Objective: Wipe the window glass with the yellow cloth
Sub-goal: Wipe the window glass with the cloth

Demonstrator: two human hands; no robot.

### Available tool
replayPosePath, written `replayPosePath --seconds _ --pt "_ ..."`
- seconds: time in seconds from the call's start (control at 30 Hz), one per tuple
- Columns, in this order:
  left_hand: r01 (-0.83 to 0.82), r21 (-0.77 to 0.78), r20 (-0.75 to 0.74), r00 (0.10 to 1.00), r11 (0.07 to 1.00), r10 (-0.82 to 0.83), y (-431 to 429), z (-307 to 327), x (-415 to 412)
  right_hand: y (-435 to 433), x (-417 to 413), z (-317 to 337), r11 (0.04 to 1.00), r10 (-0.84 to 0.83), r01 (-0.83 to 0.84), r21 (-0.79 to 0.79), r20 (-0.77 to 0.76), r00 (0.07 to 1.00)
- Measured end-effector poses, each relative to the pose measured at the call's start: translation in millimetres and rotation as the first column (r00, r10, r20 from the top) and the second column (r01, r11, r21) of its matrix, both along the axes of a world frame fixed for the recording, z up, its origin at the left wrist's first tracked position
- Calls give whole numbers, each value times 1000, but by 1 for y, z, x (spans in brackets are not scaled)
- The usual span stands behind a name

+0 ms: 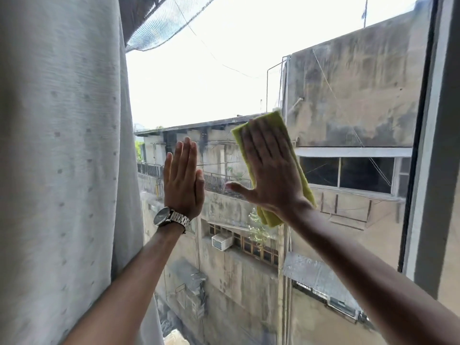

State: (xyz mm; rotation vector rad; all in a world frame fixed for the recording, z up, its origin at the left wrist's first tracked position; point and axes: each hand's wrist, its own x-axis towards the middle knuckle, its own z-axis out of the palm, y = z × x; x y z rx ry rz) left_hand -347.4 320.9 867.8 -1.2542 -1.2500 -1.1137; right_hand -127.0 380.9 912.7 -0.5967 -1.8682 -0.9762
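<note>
On window glass (199,83) | right hand (271,168) — flat on yellow cloth (276,120) | left hand (183,180) — open

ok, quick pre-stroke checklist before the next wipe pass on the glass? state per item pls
1. Yellow cloth under the right hand, palm flat on it: ok.
2. Cloth spread flat: not ok, it looks folded and its lower end hangs bunched below the wrist.
3. Left hand out of the wipe path: ok, it is raised open to the left of the cloth, apart from it. Whether it touches the window glass: cannot tell.
4. Curtain off the glass: ok, it hangs at the left edge, beside the left arm.
5. Room to the right: ok, bare glass up to the window frame.
6. Glass already clean: cannot tell.
</note>
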Motion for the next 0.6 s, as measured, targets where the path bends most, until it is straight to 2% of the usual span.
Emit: replayPosePath --seconds 0.07,0.13,0.23,0.3,0.37,0.43,0.6 --pt "1 -3 8 1000 1000 -1 0 1 0 -4 -4 -57 1000 17 -19 12 179 984" --pt "-5 -5 22 1000 1000 5 -2 0 1 -11 5 -122 999 40 -28 -42 305 952" --pt "4 -33 36 999 999 -3 -5 2 5 -11 47 -191 992 31 18 -122 392 919" --pt "1 -41 43 999 999 1 -7 2 6 -5 77 -200 987 36 28 -160 385 922" --pt "1 -38 45 999 999 0 -7 2 5 2 99 -183 989 38 8 -147 303 952" --pt "2 -29 34 999 1000 -1 -5 1 4 9 113 -146 993 30 -12 -118 156 987" --pt "-12 4 21 1000 1000 12 -2 -1 4 21 109 -9 997 -24 17 -75 -97 995"
